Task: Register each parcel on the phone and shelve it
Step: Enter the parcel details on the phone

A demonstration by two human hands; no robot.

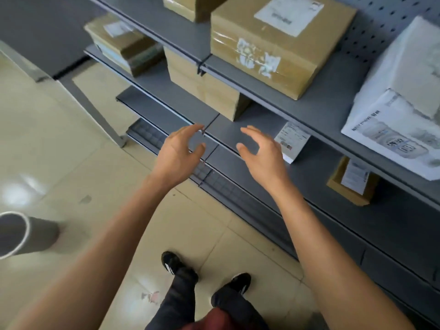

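My left hand point(182, 152) and my right hand point(260, 152) hover side by side in front of a grey metal shelf point(238, 134), fingers spread, palms facing each other, with nothing in them. Behind them on that shelf stands a brown cardboard parcel point(204, 89). A small white labelled parcel point(291, 141) lies just right of my right hand. One shelf higher sit a large taped brown box point(273, 44) and a white printed box point(400, 110). No phone is in view.
Another brown parcel point(123, 44) sits at the far left of the shelving, and a small brown box point(352, 182) on a lower shelf at right. A grey cylinder point(23, 234) stands on the tiled floor at left. My feet point(207, 275) are beside the shelving's base.
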